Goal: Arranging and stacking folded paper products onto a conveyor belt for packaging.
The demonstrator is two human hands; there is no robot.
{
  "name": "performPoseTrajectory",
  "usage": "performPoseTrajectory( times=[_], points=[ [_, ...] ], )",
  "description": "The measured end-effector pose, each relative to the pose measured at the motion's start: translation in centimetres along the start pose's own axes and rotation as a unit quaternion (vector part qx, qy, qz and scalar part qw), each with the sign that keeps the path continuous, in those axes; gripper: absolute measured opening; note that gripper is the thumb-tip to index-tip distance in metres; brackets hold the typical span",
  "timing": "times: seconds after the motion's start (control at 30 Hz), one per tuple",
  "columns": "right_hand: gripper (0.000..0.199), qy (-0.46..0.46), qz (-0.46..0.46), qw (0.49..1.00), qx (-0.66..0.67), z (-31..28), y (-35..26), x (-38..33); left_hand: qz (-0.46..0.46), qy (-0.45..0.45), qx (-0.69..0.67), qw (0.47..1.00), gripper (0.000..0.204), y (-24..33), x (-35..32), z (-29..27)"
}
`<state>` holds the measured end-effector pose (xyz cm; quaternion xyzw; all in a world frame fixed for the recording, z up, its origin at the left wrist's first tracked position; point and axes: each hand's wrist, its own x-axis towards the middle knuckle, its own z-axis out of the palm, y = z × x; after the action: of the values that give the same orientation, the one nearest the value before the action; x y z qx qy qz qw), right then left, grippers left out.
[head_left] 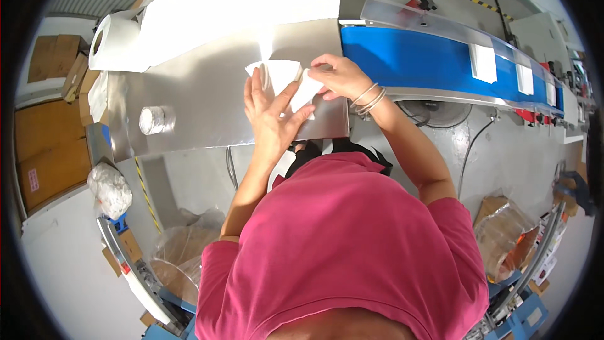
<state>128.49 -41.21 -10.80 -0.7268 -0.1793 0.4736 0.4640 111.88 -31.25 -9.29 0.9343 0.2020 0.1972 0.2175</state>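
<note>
Head view, and my right hand (343, 79) has thumb and fingers together on a white folded piece (306, 92), near the steel table (207, 97)'s right edge! My left hand (269, 123) spreads over the fanned white stack (280, 70) just beside it; whether it's clamping, I can't tell. Toward the left edge sits a clear roll (151, 120).

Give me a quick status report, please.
Left hand on white fanned stack; right hand pinching white piece; small roll off left, out of the way.

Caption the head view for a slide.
Left hand on a fan-shaped white piece, right hand holding another white piece, at a metal table beside a blue conveyor belt.
</note>
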Motion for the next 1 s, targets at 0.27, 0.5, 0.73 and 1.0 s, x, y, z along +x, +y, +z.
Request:
performPoseTrajectory(
  times=[0.27,0.5,0.73,1.0],
  points=[
    [0.041,0.262,-0.097,0.949,0.145,-9.6,9.7,-1.0,-0.049,0.026,-0.019,0.998,0.048,-2.5,-0.3,-0.4],
    [0.051,0.465,-0.212,0.761,-0.401,-10.6,8.6,-2.6,-0.013,0.034,-0.03,0.999,0.046,-1.9,0.1,0.1],
    [0.075,0.111,-0.025,0.961,-0.253,3.0,-3.1,-0.2,0.012,0.011,-0.019,1.0,0.037,-1.4,0.2,0.0],
    [0.048,0.146,-0.085,0.97,0.175,-4.5,6.1,0.0,-0.022,0.046,-0.003,0.999,0.037,-2.4,0.0,-0.1]
  ],
)
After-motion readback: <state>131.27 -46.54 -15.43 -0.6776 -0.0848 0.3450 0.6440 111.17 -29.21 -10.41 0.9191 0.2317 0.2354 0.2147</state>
